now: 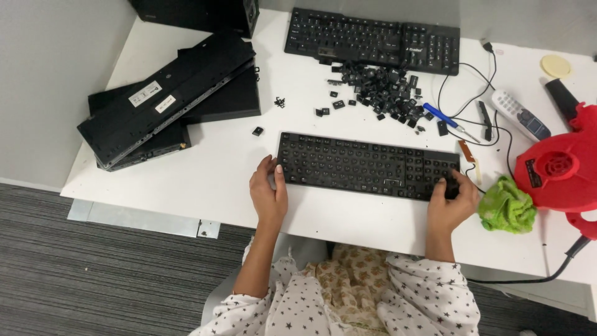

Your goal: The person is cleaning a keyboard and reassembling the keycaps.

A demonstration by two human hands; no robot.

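With our left hand (268, 190) gripping the left end and right hand (453, 198) fingering the right end of the stripped keyboard (368, 165) at centre frame, we judge the keycaps (379, 90) removed, piled above, none refitted.

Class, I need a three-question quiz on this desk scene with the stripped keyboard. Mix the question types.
1. True or false: the near keyboard has all its keycaps fitted.
2. Which thing lies closest to the right hand? A) green cloth B) far keyboard C) stacked black panels
3. Fill in: the left hand rests at the near keyboard's ____ end.

Key:
1. False; the caps lie in a loose pile behind it.
2. A
3. Left
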